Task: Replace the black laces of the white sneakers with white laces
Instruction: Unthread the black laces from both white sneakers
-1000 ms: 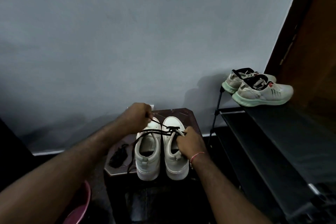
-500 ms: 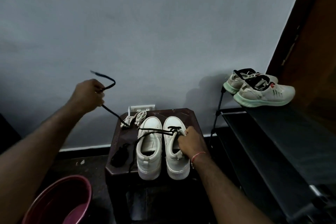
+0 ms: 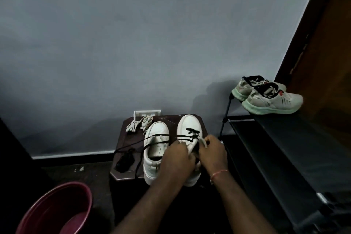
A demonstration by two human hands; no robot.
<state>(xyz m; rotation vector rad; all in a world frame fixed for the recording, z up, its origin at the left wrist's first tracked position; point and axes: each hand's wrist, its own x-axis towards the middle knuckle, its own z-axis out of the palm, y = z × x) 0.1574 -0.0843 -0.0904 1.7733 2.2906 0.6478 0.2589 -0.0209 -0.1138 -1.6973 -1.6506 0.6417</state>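
Two white sneakers stand side by side, toes toward the wall, on a small dark brown table (image 3: 127, 174); the left sneaker (image 3: 156, 133) has bare eyelets and an open mouth; the right sneaker (image 3: 190, 122) has a black lace (image 3: 190, 130) threaded through its front eyelets, and the loose length runs left across the other shoe and trails down over the table's near edge; a second black lace (image 3: 124, 161) lies bunched on the table just left of the shoes; two bundled white laces (image 3: 139, 125) lie at the table's far left corner, near the left sneaker's toe; the left hand (image 3: 178, 159) reaches over the left sneaker's heel, knuckles up and fingers curled down at the right sneaker's lacing, though whether they pinch lace or shoe cannot be told; the right hand (image 3: 212, 152), with a red thread (image 3: 219, 173) round its wrist, pinches the pale upper flap of the right sneaker between thumb and fingers; both forearms come in from below; a pair of pale running shoes (image 3: 269, 99) with green soles on a black rack (image 3: 284, 148) shows dark stripes and a red mark, too small to read.
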